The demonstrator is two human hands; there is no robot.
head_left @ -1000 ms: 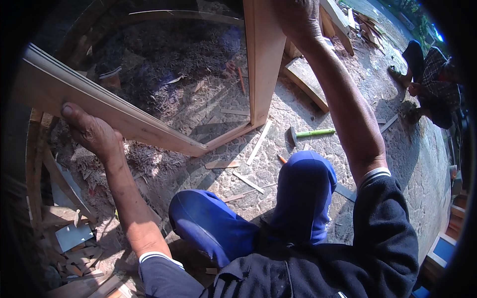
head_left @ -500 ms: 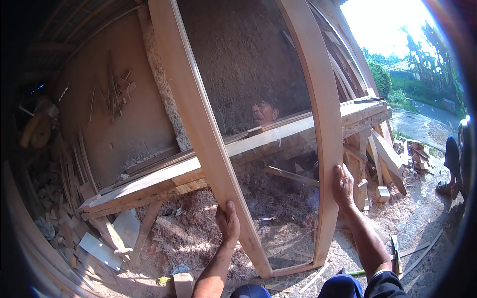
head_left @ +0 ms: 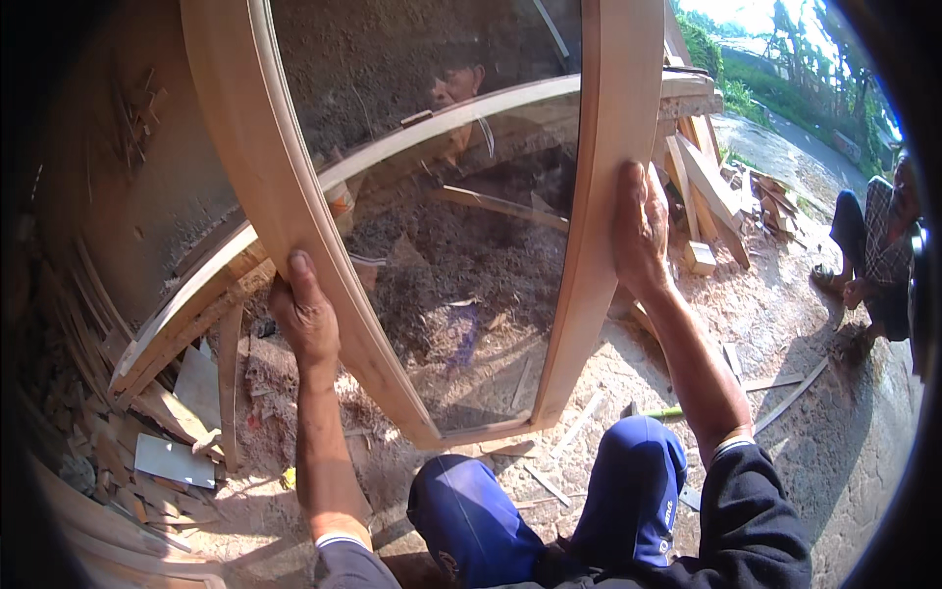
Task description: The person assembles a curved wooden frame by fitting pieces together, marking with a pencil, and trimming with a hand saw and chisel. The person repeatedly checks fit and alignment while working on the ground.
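Note:
A tall wooden frame with a glass pane (head_left: 461,245) stands upright in front of me, its bottom rail resting on the sawdust-covered ground. My left hand (head_left: 306,319) grips the frame's left side rail (head_left: 285,187). My right hand (head_left: 640,228) grips its right side rail (head_left: 613,118). The glass shows a reflection and the sawdust behind it. My knees in blue trousers (head_left: 549,501) are just below the frame's lower edge.
Long timber beams (head_left: 196,304) and offcuts lie behind the frame. A pile of wood scraps (head_left: 147,442) sits at the left. Another person (head_left: 873,255) crouches at the right. A green-handled tool (head_left: 657,412) lies by my right knee. Thin strips litter the ground.
My view has risen from the ground to the upright frame. Both hands stay on its side rails, and the frame is nearer now than half a second ago.

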